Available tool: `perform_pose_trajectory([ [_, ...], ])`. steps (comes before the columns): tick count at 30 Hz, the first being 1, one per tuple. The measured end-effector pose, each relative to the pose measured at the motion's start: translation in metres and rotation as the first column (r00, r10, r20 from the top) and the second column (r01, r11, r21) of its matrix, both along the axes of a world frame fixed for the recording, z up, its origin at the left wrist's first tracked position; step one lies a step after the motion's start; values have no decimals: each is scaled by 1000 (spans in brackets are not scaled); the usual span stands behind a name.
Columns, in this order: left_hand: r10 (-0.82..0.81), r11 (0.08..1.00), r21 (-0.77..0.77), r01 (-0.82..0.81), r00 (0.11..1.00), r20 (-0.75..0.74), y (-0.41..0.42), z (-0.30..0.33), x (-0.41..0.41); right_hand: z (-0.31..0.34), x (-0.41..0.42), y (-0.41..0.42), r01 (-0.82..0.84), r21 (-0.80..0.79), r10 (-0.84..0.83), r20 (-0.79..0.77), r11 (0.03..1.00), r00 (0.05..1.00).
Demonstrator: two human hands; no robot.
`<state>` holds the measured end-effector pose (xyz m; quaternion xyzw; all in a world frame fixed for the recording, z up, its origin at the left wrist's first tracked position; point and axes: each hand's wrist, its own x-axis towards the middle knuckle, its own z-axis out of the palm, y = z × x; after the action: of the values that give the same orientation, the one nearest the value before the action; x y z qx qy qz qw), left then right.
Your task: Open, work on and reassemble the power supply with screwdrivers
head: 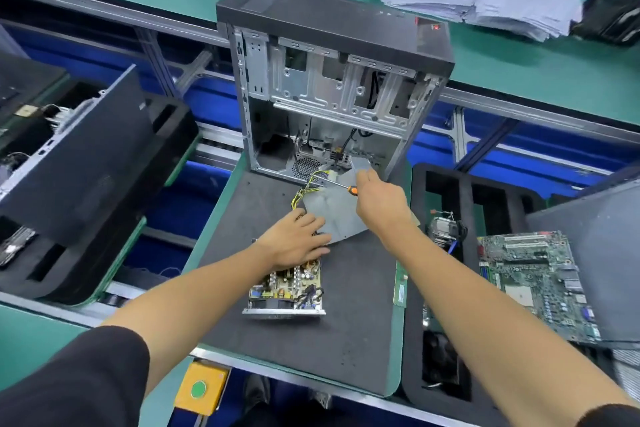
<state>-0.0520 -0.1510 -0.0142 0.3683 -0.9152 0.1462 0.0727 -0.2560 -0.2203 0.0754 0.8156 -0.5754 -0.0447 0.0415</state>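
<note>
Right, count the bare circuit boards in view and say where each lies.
2. The opened power supply's yellow circuit board lies on the grey mat under the left hand; a green motherboard lies far right. Others may be hidden.

We press our left hand (pixel 294 241) flat on the opened power supply (pixel 285 288) and its grey cover (pixel 334 210), while our right hand (pixel 379 199) grips an orange-handled screwdriver (pixel 341 186) near yellow wires (pixel 304 189), before an empty computer case (pixel 329 90) on a dark mat (pixel 356 305).
</note>
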Motion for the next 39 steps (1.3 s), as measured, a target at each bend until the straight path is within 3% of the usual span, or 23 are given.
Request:
perform_pose_trajectory([
  [3,46,997,69,-46,999,5,0,1,3,19,3,-1,-64,26,66,-130,998,989],
  [8,189,910,370,-185,982,26,-5,0,2,51,-10,-2,-93,88,107,-170,992,980],
  [13,151,926,348,-144,988,7,-7,-3,-1,81,-34,-4,31,30,-32,12,999,999],
  [19,-30,932,362,22,999,16,-3,6,-33,95,-46,-5,81,-3,-79,190,997,979],
  [25,34,912,409,-15,999,-39,3,3,-36,84,-53,-4,120,38,-125,345,992,930],
  [28,195,896,427,-126,973,-124,3,17,-29,77,-56,-5,177,130,-219,577,976,787],
  [30,415,812,558,-169,840,-349,6,29,-20,74,-53,-4,201,218,-296,716,955,632],
  [31,505,763,635,-120,724,-471,6,33,-13,73,-49,-3,185,264,-322,769,947,552],
  [33,620,650,759,42,547,-562,9,42,3,70,-35,3,99,363,-373,851,927,369],
  [35,661,530,828,183,523,-538,8,55,18,64,-16,9,9,445,-439,880,896,183],
  [37,686,451,844,289,493,-535,7,66,25,53,5,17,-59,516,-511,856,855,82],
  [39,697,487,784,385,368,-615,7,73,29,41,24,26,-126,591,-594,804,797,14],
])
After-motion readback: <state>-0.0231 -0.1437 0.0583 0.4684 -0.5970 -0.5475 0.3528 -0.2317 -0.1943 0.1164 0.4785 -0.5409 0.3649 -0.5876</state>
